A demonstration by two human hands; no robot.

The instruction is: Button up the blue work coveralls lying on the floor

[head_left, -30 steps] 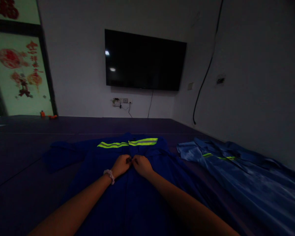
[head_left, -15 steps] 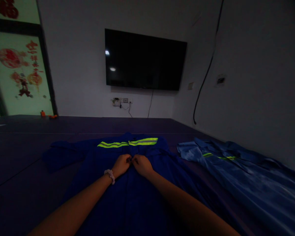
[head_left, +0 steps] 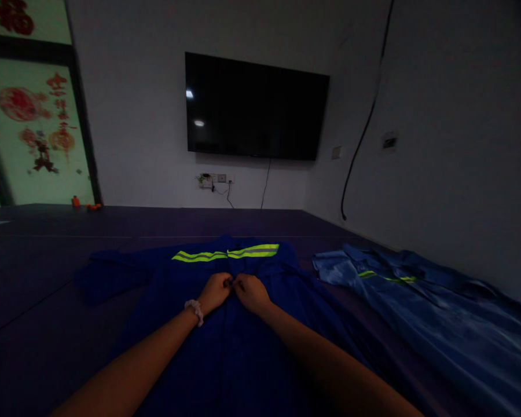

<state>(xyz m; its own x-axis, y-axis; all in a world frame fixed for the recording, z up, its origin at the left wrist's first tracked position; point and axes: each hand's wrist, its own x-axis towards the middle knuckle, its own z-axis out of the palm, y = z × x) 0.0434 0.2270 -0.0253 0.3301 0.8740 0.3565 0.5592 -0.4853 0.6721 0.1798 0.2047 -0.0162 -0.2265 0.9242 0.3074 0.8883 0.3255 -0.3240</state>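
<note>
Far left, a red 福 (head_left: 14,16) reads clearly above the door (head_left: 35,130); the door's red lettering (head_left: 61,104) is blurred. Centre, a blue jacket (head_left: 223,347) lies on the floor (head_left: 156,223), left hand (head_left: 216,292) and right hand (head_left: 252,293) pinching its front; the mark (head_left: 253,156) on the TV (head_left: 257,107) is illegible. At right lies a paler jacket (head_left: 443,318).

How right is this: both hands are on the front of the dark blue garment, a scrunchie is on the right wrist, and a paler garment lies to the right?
One slip: the head view shows the scrunchie on the left wrist, not the right. The rest stands: left hand and right hand are on the dark blue garment, and the paler garment lies to the right.
</note>
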